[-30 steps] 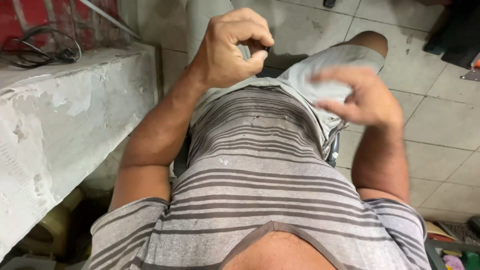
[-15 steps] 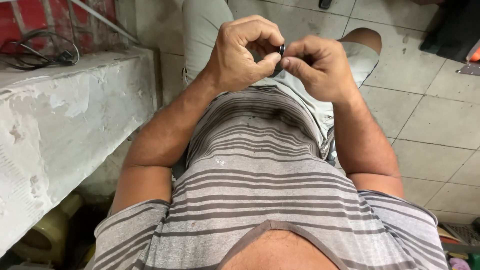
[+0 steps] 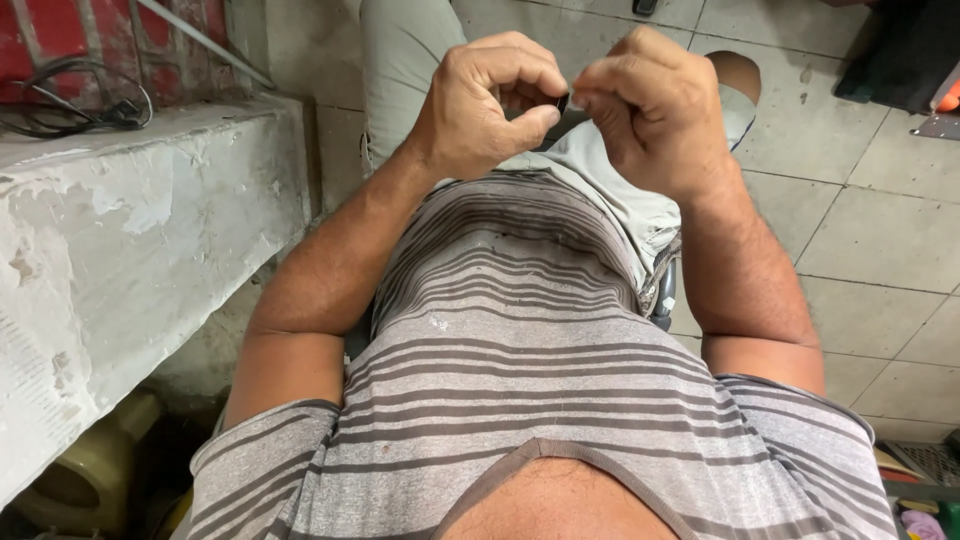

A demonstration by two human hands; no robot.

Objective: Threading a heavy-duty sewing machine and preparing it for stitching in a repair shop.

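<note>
My left hand (image 3: 490,105) and my right hand (image 3: 655,105) are raised together above my lap, fingertips meeting. Between them they pinch a small dark object (image 3: 562,103), mostly hidden by the fingers; its kind is unclear. Both hands are curled tight around it. Below them are my grey striped shirt (image 3: 520,380) and light shorts (image 3: 600,170); I am seated.
A rough white concrete ledge (image 3: 120,260) runs along my left, with a coiled black cable (image 3: 70,105) on top against a red wall. Grey floor tiles (image 3: 870,240) spread to the right. A dark object (image 3: 900,50) sits at the upper right.
My right hand rose from my lap to meet the left hand. Both hands now pinch the small dark object together and have shifted slightly higher.
</note>
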